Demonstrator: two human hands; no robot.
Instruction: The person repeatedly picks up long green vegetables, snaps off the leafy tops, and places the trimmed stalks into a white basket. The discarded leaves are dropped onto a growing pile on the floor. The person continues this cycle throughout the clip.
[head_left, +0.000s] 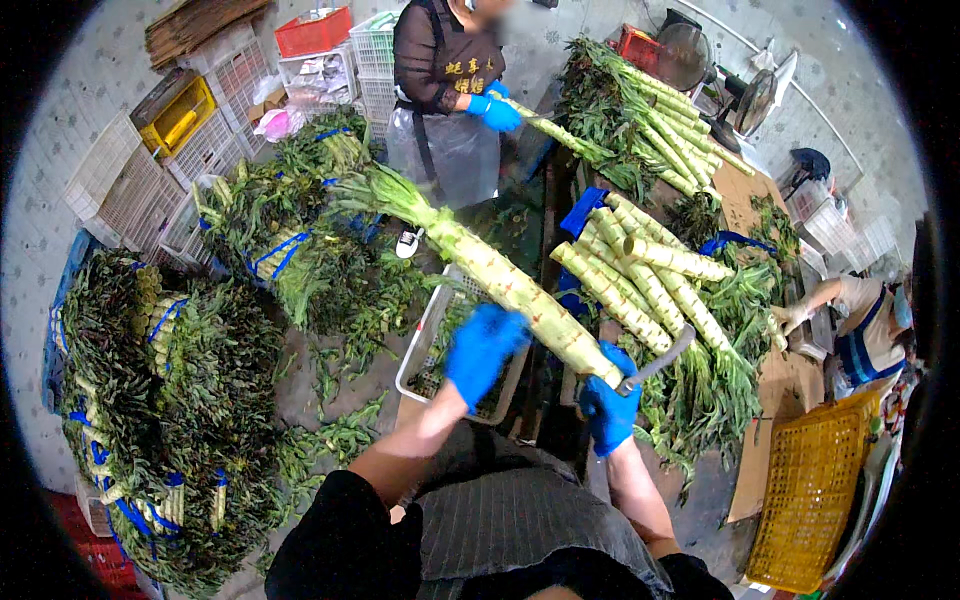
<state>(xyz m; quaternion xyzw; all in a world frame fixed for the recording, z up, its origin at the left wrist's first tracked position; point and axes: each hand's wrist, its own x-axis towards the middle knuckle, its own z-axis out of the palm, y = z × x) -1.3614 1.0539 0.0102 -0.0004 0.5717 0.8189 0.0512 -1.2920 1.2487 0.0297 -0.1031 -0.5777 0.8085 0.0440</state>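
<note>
A long, pale celtuce stem (536, 292) slants in front of me, its leaf scars brown and its green leafy top pointing to the far left. My right hand (611, 409), in a blue glove, grips a curved knife (664, 361) at the stem's butt end. The blade sticks out to the right, and gloved fingers show behind the butt. My left hand (487, 352), also blue-gloved, is blurred against the near side of the stem. Whether its fingers close on anything is unclear. Below the stem, partly hidden by my left hand, is a white plastic crate (411, 367) with leaf scraps.
Trimmed celtuce stems (652, 277) lie piled at right, beside a yellow crate (810, 487). Tied leafy bundles (217, 375) crowd the left. Opposite, a co-worker (450, 97) holds another stem (555, 131); a second person (862, 330) reaches in from the right.
</note>
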